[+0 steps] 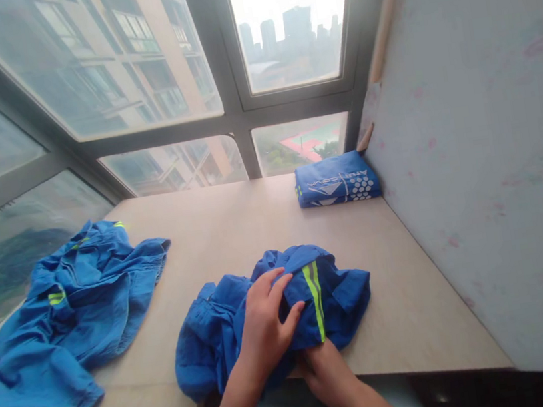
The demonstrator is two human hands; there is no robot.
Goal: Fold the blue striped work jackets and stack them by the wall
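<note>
Just below centre, the blue garment (218,325) lies crumpled on the desk (404,319). The left hand (267,318) rests on it, fingers spread; the right hand (322,365) reaches underneath, its grip hidden. Outward, another garment (108,300) sprawls left, a folded bundle (336,179) sits right by the wall (496,151), windows (297,25) above.

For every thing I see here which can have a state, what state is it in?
Middle blue garment: crumpled, unfolded.
Left blue garment: loosely laid out, wrinkled.
Blue bundle at the back: neatly folded.
Left hand: fingers spread on the middle garment.
Right hand: fingers hidden by cloth.
</note>
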